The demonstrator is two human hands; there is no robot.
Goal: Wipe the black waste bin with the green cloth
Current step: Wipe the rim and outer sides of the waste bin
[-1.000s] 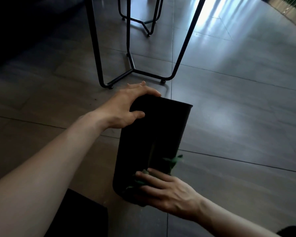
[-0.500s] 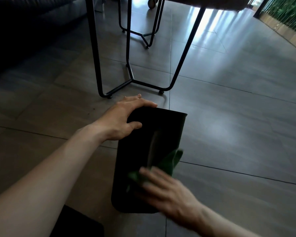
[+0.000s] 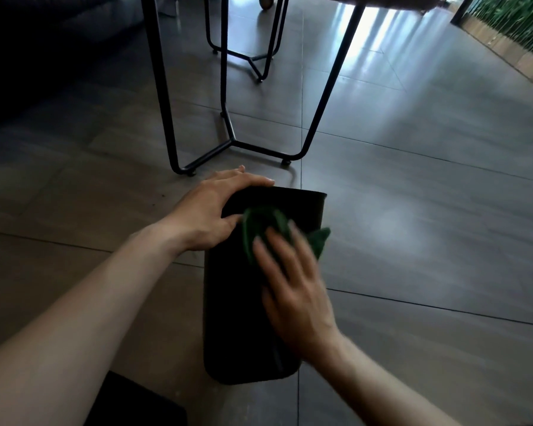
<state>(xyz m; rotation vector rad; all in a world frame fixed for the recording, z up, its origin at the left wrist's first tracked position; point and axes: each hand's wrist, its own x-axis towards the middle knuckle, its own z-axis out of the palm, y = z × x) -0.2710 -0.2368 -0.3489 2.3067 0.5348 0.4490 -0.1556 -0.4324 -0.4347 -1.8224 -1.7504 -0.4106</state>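
Observation:
The black waste bin [image 3: 237, 318] lies on its side on the tiled floor, its far end pointing away from me. My left hand [image 3: 213, 210] grips that far left corner, fingers over the edge and thumb on the upper side. My right hand [image 3: 293, 281] presses flat on the bin's upper side, fingers spread and blurred with motion. Under its fingertips lies the green cloth [image 3: 259, 226], bunched near the bin's far end, one corner sticking out past the right edge.
A black metal table frame [image 3: 228, 130] stands just beyond the bin, with a second frame [image 3: 253, 56] behind it. A dark sofa [image 3: 43, 41] fills the far left. A flat dark object [image 3: 136, 404] lies by my left forearm. Green plants [image 3: 517, 23] line the far right.
My right hand has slid the green cloth along the bin from its near end up to its far end. My left hand has kept its grip on the far corner.

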